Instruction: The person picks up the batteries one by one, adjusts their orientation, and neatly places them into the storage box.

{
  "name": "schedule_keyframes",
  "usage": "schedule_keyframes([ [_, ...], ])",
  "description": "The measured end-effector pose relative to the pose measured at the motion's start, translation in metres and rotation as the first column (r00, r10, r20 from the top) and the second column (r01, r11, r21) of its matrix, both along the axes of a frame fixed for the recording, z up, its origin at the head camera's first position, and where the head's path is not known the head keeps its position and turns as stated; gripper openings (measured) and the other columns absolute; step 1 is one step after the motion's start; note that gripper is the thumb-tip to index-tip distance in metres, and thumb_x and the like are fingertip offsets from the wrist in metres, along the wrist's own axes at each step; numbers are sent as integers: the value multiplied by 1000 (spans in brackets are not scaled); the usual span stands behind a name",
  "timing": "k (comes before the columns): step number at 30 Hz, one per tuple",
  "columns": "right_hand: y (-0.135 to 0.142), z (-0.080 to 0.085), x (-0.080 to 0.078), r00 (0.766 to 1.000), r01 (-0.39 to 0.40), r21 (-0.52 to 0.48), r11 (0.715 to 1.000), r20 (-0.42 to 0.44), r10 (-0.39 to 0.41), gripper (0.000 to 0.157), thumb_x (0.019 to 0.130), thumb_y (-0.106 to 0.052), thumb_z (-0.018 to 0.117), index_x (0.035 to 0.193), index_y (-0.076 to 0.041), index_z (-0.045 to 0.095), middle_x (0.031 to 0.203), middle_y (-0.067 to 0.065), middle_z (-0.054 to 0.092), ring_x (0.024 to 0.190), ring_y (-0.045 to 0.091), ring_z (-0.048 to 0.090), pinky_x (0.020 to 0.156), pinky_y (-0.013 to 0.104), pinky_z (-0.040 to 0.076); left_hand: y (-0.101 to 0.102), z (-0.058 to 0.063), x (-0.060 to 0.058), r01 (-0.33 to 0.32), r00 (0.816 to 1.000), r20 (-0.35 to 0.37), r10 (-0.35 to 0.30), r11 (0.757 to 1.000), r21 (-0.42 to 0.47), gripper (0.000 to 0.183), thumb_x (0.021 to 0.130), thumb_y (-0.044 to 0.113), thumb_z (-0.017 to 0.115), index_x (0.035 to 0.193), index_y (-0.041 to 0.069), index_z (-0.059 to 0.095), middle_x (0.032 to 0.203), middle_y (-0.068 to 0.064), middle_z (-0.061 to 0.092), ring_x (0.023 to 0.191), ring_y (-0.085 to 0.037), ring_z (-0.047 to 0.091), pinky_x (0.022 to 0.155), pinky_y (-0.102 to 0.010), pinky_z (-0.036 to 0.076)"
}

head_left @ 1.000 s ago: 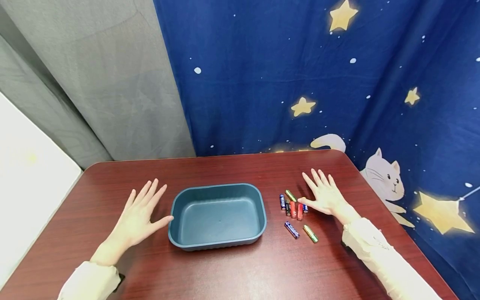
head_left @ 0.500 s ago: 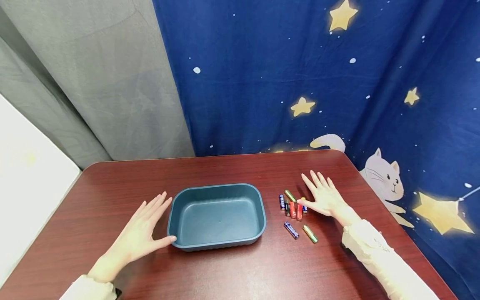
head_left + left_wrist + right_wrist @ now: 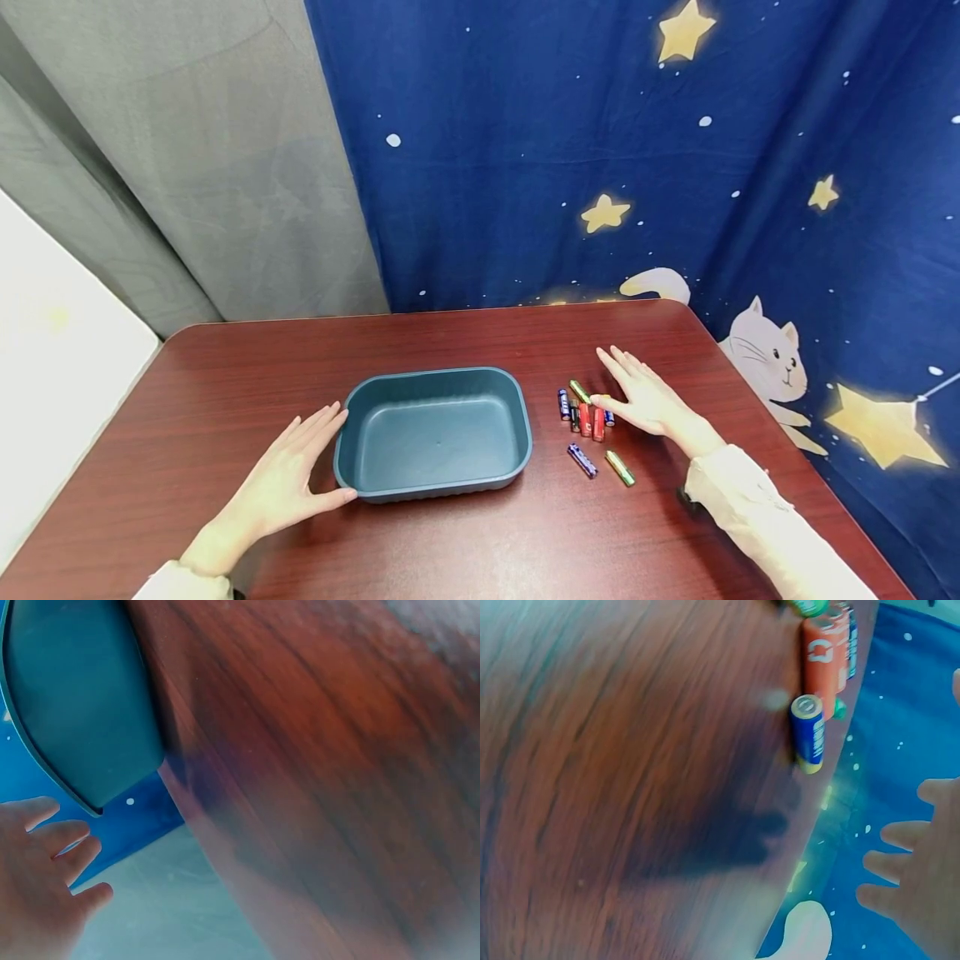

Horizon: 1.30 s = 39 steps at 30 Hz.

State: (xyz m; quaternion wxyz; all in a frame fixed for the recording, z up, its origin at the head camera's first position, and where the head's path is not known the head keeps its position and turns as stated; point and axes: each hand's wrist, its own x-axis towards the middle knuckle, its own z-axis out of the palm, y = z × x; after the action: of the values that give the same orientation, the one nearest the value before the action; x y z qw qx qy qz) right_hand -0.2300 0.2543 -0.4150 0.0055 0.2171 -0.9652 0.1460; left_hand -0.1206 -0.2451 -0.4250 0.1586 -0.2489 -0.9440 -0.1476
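A dark teal plastic basin (image 3: 438, 442) rests mid-table. My left hand (image 3: 288, 475) is at its left end with straight fingers, fingertips right at the rim and thumb at the front corner. The left wrist view shows the basin's side (image 3: 82, 697) beyond the spread left hand (image 3: 41, 870). To the right lies a loose group of small batteries, among them a red battery (image 3: 585, 420), a blue battery (image 3: 582, 460) and a green battery (image 3: 620, 468). My right hand (image 3: 647, 400) hovers beside the group, fingers extended, holding nothing; its thumb overlaps the batteries' edge.
The red-brown wooden table (image 3: 465, 550) has a rounded far edge. Behind it hang a grey curtain (image 3: 225, 167) and a blue starry curtain (image 3: 510, 167). A white panel (image 3: 60, 375) stands along the left side.
My left hand has moved down and right to the basin's left end. The right hand has shifted slightly left, its fingers closer together. Basin and batteries stay put.
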Motion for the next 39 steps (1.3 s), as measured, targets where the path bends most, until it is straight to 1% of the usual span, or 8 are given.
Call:
schedule_keyframes([
  [3,-2,3,4,999,-30,-82,996,18,31,73,88,-46,53,143,-6,26,145,21,26,133,37,22,107,53,18,0,-1,0,-6,1000,13,6,1000,-4,95,65,61,69,135,4,41,136,-17,41,124,-33,39,110,-21,1],
  [9,0,6,11,997,-77,-244,967,10,81,56,89,-34,55,136,-7,40,137,15,41,126,34,35,103,53,25,0,-2,0,-18,1000,17,19,1000,-14,97,63,63,69,135,5,41,137,-17,41,125,-32,37,111,-28,10],
  [13,5,5,14,995,-93,-335,937,-15,94,47,86,-24,61,127,-4,50,127,14,52,118,31,46,98,51,35,0,-3,0,-22,1000,14,22,1000,-17,99,62,64,69,136,5,41,138,-16,40,126,-31,37,111,-29,12],
  [18,13,3,18,993,-110,-433,895,-7,119,43,83,-14,65,121,0,53,117,17,58,106,29,56,88,48,45,-1,-4,0,-28,999,27,28,999,-21,100,61,65,69,136,5,41,138,-16,39,126,-31,36,109,-35,19],
  [24,22,1,28,991,-119,-468,876,4,136,44,78,-7,69,119,1,55,112,17,61,100,30,58,82,46,49,-1,-4,1,-37,998,47,38,999,-21,99,62,64,69,135,4,41,138,-17,39,127,-32,34,107,-37,22],
  [28,28,-4,33,984,-161,-464,871,-4,180,45,75,-6,72,116,3,56,107,17,62,95,28,59,79,38,52,-2,-5,1,-40,997,59,41,999,-19,99,62,64,69,136,4,40,139,-16,38,127,-32,34,109,-30,16],
  [33,34,-9,39,963,-212,-489,846,43,266,44,74,-7,73,113,5,55,101,17,63,89,25,60,77,29,52,-2,-4,1,-36,998,58,37,999,-16,99,63,64,68,135,4,40,139,-17,38,127,-32,35,110,-21,8],
  [39,35,-13,45,937,-238,-504,830,104,333,40,74,-7,73,108,5,56,96,16,63,85,23,59,74,27,52,-2,-4,0,-44,997,55,45,999,-7,98,63,65,68,134,4,41,138,-17,39,127,-32,35,109,-26,15],
])
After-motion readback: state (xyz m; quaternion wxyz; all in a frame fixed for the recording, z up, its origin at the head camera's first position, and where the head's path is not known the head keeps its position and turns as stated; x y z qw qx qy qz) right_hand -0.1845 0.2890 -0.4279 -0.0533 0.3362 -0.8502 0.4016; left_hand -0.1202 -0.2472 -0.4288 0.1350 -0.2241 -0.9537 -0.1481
